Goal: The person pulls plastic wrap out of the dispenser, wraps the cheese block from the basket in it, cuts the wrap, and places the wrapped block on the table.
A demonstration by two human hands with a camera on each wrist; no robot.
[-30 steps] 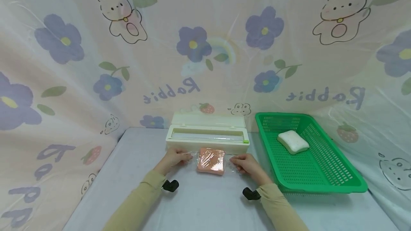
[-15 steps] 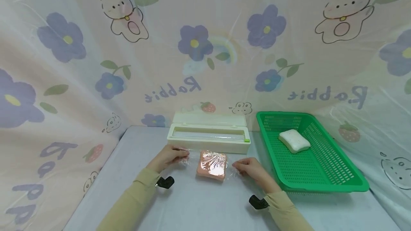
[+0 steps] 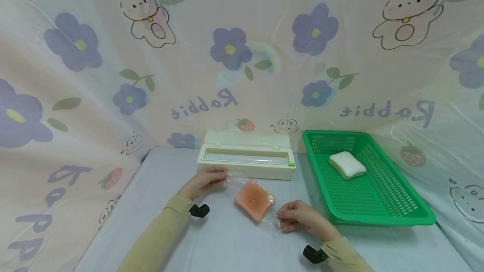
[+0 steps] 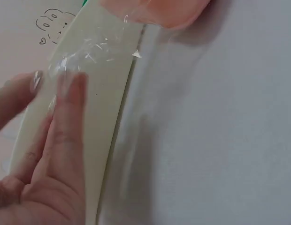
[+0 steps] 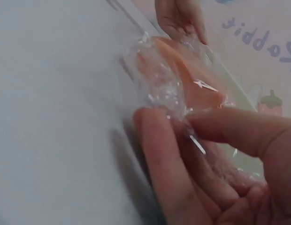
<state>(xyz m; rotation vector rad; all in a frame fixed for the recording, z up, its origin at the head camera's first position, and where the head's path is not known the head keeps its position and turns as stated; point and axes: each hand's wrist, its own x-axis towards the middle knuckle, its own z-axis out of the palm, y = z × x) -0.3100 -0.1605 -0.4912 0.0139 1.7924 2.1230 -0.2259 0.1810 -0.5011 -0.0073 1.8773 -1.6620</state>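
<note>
A pinkish-orange bread-shaped slice (image 3: 255, 200) wrapped in clear plastic wrap (image 5: 162, 96) hangs between the two hands, turned cornerwise to the person. With its fingertips, my left hand (image 3: 206, 181) holds the wrap's upper left end, close to the front of the cream film dispenser (image 3: 245, 171). My right hand (image 3: 300, 217) pinches the gathered lower right end between thumb and fingers. In the left wrist view, crinkled film runs from the fingertips to the slice (image 4: 159, 11). Whether the slice touches the table cannot be made out.
The dispenser's lid (image 3: 247, 139) is raised, and a film roll (image 3: 245, 158) lies inside. To the right stands a green basket (image 3: 382, 220) holding a white bread-shaped piece (image 3: 347, 165). A printed curtain (image 3: 264, 83) hangs behind the white-covered table (image 3: 227, 242).
The wrapped slice has turned clockwise from nearly square-on to cornerwise. My right hand has moved down toward the person, while my left stays near the dispenser. Both keep hold of the wrap.
</note>
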